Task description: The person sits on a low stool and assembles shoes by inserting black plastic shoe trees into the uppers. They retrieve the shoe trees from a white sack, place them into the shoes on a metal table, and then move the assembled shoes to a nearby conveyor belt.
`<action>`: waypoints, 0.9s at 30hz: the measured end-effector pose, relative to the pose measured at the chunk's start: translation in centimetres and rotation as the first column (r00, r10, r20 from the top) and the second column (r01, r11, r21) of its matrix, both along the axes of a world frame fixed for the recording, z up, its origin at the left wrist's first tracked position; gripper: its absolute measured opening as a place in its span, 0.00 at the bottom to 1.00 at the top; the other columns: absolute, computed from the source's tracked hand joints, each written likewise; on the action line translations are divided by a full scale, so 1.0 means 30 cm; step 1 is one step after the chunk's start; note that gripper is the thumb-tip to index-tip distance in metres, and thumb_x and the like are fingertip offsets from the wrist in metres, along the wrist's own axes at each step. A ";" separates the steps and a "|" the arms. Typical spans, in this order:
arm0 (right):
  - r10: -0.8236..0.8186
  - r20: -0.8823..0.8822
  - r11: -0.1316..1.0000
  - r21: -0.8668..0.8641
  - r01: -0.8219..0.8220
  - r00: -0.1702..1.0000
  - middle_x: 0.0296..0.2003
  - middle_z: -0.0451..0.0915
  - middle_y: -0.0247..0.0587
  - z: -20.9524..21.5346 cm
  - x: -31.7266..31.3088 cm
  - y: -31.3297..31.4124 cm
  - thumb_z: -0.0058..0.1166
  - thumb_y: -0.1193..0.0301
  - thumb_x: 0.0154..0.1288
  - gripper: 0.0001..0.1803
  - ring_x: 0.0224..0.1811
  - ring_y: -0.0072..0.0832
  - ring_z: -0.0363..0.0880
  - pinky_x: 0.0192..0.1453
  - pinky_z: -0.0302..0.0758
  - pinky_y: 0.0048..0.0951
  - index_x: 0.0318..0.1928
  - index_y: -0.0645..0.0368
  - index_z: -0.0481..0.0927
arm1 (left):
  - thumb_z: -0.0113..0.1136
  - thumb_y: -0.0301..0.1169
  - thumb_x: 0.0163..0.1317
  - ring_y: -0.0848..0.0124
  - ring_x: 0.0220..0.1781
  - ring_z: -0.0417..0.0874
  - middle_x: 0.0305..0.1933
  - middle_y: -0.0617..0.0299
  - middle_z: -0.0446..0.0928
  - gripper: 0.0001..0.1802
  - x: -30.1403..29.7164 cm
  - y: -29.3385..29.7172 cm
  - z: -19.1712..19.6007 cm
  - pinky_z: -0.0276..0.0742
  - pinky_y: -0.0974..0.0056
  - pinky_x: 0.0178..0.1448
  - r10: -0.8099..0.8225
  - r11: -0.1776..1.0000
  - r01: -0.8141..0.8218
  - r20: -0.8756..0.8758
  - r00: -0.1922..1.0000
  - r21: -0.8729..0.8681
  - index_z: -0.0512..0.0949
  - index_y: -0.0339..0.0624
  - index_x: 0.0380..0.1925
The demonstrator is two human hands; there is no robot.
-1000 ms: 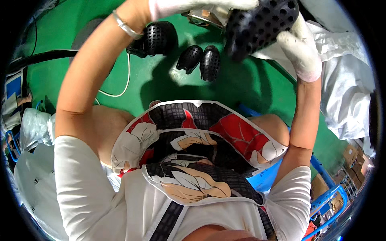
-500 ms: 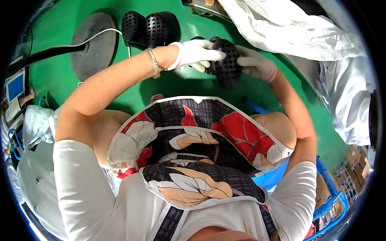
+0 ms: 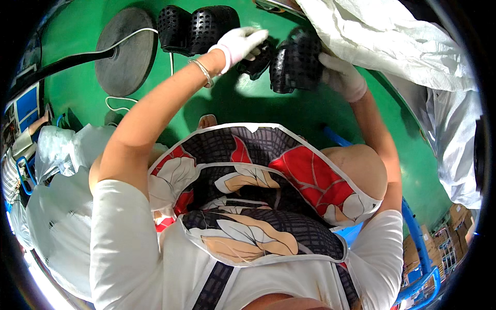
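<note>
Right grip (image 3: 342,77) holding blurred black clog (image 3: 306,58), one o'clock! Left grip (image 3: 240,45), twelve o'clock, half-curled, can't tell if holding; careless swing could topple neighbouring clog (image 3: 279,72).

Green floor (image 3: 421,178) bore round grey base (image 3: 129,62) at left, white cable (image 3: 172,64), two black perforated shoes (image 3: 212,31) side by side, smaller black perforated shoe (image 3: 257,63) to their right.
</note>
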State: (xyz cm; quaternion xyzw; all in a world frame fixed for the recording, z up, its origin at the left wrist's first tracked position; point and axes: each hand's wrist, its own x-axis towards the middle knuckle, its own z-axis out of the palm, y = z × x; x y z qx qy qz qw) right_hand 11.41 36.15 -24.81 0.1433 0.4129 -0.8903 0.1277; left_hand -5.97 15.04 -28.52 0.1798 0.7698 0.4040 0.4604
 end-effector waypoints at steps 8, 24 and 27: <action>0.129 -0.005 0.974 -0.187 -0.127 0.992 0.60 0.67 0.47 -0.107 -0.001 -0.059 0.52 0.64 0.66 0.34 0.62 0.34 0.69 0.66 0.67 0.38 0.66 0.67 0.56 | 0.60 0.52 0.60 0.72 0.50 0.78 0.54 0.58 0.74 0.41 0.098 0.032 0.148 0.78 0.65 0.50 -0.076 0.988 0.016 0.393 0.916 0.154 0.62 0.37 0.64; 0.150 0.226 0.583 0.766 -0.271 0.963 0.59 0.70 0.51 -0.148 0.021 0.000 0.62 0.49 0.55 0.44 0.62 0.36 0.68 0.61 0.68 0.38 0.65 0.61 0.63 | 0.65 0.52 0.51 0.41 0.64 0.64 0.64 0.35 0.57 0.47 0.322 0.015 0.069 0.63 0.55 0.68 -0.054 0.996 0.079 -0.445 0.894 0.038 0.56 0.46 0.67; 0.118 0.403 0.759 0.553 -0.344 0.908 0.61 0.67 0.50 -0.168 0.035 -0.014 0.58 0.45 0.56 0.47 0.62 0.38 0.66 0.62 0.67 0.41 0.68 0.58 0.58 | 0.74 0.46 0.40 0.34 0.69 0.53 0.69 0.31 0.42 0.60 0.360 -0.036 0.093 0.58 0.52 0.72 -0.191 0.960 0.266 -0.495 0.848 0.086 0.48 0.49 0.70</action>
